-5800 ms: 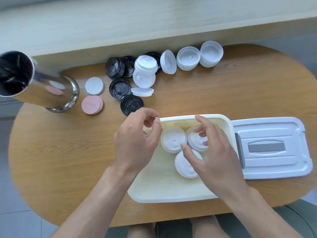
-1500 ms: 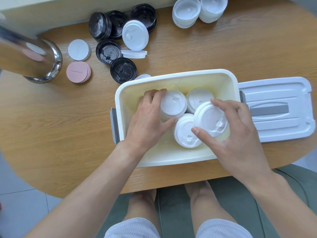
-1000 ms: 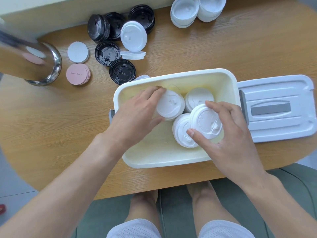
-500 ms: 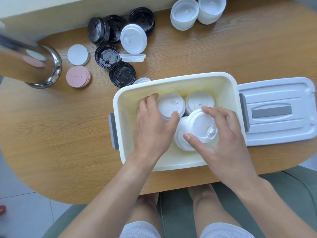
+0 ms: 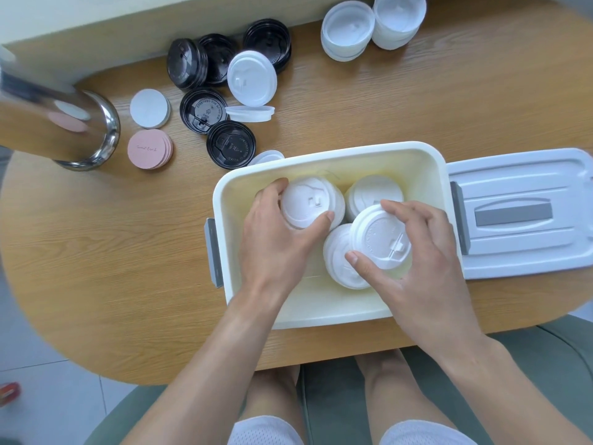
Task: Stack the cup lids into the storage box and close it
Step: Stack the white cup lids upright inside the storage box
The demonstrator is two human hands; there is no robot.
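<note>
Since half a second ago the left hand (image 5: 276,245) has been shifting its white plastic cup lid stack (image 5: 309,205) slightly within the cream rectangular storage box (image 5: 327,311); it is clamping that stack between thumb and fingers. The right hand (image 5: 414,264) is pinching a white domed cup lid (image 5: 380,240) above a lower stack, hiding much of it. The white box cover (image 5: 519,175) is lying alongside on the wooden tabletop (image 5: 112,252). Black plastic lids (image 5: 231,144) are sitting beyond; a shiny steel canister (image 5: 57,123) is blurred, cut off at left.
</note>
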